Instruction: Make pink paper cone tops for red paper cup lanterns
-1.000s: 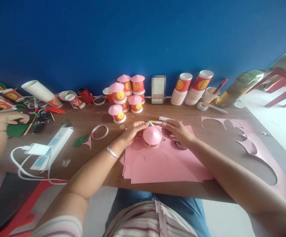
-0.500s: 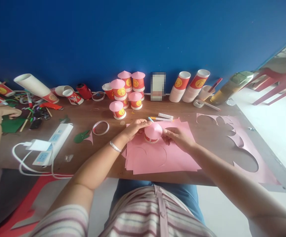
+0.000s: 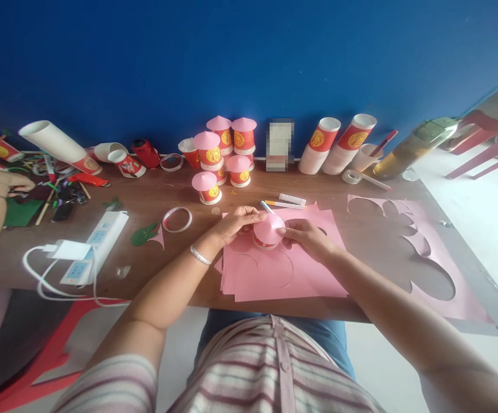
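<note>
Pinching the cone atop the cup, over pink paper, the right hand could crease it by pressing too hard, while whether the left hand beside it grips cannot be told.

This looks like a craft workspace, though whether at home or in a classroom cannot be told: the brown table by a blue wall bears cone-roofed paper cups, pink paper sheets, a cut-out remnant, a tape roll and a power strip.
</note>
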